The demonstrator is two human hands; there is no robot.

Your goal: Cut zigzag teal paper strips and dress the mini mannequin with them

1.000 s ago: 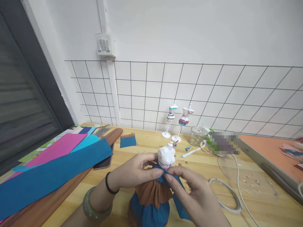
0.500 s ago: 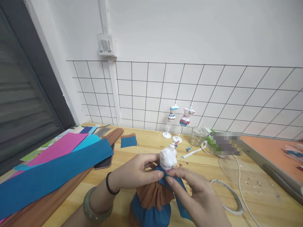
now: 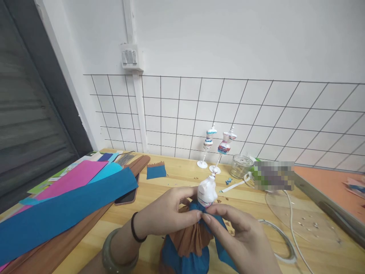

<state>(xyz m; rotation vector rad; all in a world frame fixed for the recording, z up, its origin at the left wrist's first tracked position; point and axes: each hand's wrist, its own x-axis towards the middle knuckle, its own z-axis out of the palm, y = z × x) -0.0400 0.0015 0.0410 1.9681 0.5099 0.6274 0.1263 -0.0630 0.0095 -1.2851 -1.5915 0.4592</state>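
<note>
A small white dress form (image 3: 207, 191) stands in front of me, wearing a gathered skirt of brown paper (image 3: 191, 238) over blue paper (image 3: 190, 262). Around its waist runs a strip of blue crepe paper (image 3: 224, 249), whose loose end hangs down on the right under my palm. My left hand (image 3: 178, 209) wraps the form from the left, thumb pressing the blue paper at the waist. With thumb and index finger, my right hand (image 3: 236, 232) pinches the blue strip just beside that thumb. The fingertips of my left hand behind the form are hidden.
Sheets of blue (image 3: 71, 213), pink and brown paper lie at the left, partly over a phone (image 3: 127, 196). Two mini dress forms (image 3: 224, 144) stand near the wall grid beside a glass jar (image 3: 241, 166). A tape roll (image 3: 288, 249) and white cable (image 3: 292, 217) lie right.
The dress form has turned and tilted slightly, and both hands have shifted a little to the right in view with it. My fingertips have drawn slightly closer together at the waist.
</note>
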